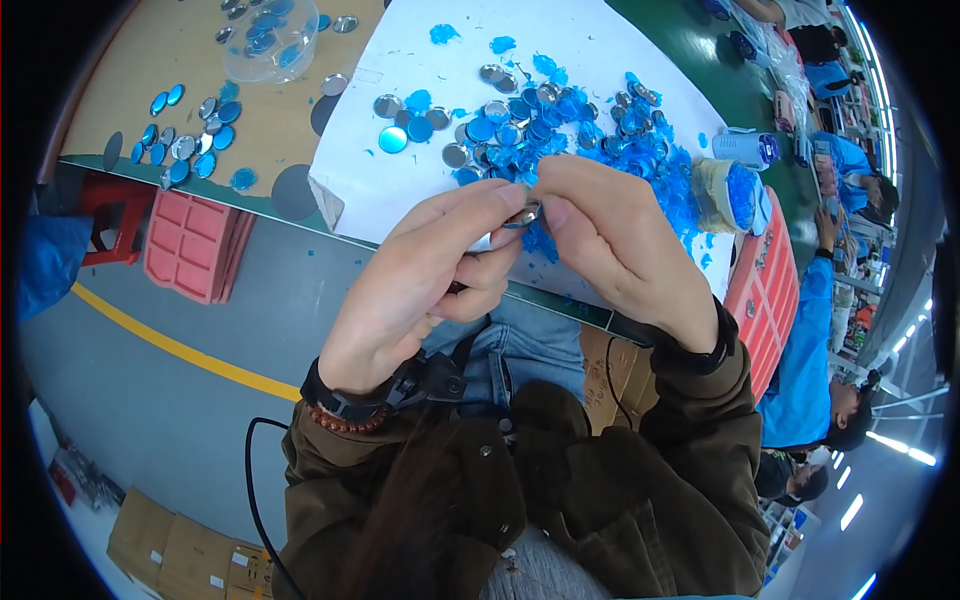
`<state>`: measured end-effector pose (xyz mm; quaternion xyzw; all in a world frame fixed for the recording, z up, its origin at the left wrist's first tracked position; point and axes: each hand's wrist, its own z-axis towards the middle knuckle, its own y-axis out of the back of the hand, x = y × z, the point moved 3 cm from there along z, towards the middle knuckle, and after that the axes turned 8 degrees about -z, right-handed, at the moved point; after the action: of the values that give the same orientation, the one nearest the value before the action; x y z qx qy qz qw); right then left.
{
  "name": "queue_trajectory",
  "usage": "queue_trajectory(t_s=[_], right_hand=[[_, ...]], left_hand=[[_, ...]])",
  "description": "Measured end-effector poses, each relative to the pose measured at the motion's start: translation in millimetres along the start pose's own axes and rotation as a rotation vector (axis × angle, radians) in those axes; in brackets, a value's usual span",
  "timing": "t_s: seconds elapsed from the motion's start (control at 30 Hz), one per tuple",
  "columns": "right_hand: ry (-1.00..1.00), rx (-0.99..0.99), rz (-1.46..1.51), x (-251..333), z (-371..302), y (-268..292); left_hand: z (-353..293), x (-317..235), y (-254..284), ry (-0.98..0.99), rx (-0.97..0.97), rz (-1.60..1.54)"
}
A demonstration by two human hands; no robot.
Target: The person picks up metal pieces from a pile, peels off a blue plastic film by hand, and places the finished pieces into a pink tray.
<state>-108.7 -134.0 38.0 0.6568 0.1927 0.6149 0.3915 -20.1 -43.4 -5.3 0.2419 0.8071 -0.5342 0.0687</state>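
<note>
Above the near edge of the white sheet, my left hand (425, 250) is closed on a small round metal cap (523, 216), gripping it between thumb and fingers. My right hand (625, 225) pinches at the cap's right edge with thumb and curled forefinger. Whether a scrap of film sits in that pinch is hidden. Just beyond my hands lies a heap of round metal caps (510, 133), some silver and some faced with shiny blue film. Crumpled blue film scraps (672, 188) are piled on the right of the heap.
A white sheet (375, 165) covers part of the table. Blue and silver caps (183, 147) lie on brown board at the left, near a clear plastic tub (270, 65). A roll of tape (712, 195) and pink crates (190, 245) stand nearby. Co-workers in blue (805, 350) are at right.
</note>
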Motion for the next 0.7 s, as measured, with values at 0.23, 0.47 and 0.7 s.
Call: queue_trajectory(t_s=[0.23,0.47,0.7], right_hand=[[0.013,0.028,0.037,3.6,1.0,2.8],[0.004,0.029,0.013,3.0,0.8,2.8],[-0.023,0.011,0.064,5.4,0.6,2.7]], left_hand=[[-0.4,-1.3,-0.8,0.001,0.004,-0.003],[-1.2,-0.8,-2.4,0.001,0.009,-0.02],[-1.1,-0.8,-1.9,0.004,0.005,-0.021]])
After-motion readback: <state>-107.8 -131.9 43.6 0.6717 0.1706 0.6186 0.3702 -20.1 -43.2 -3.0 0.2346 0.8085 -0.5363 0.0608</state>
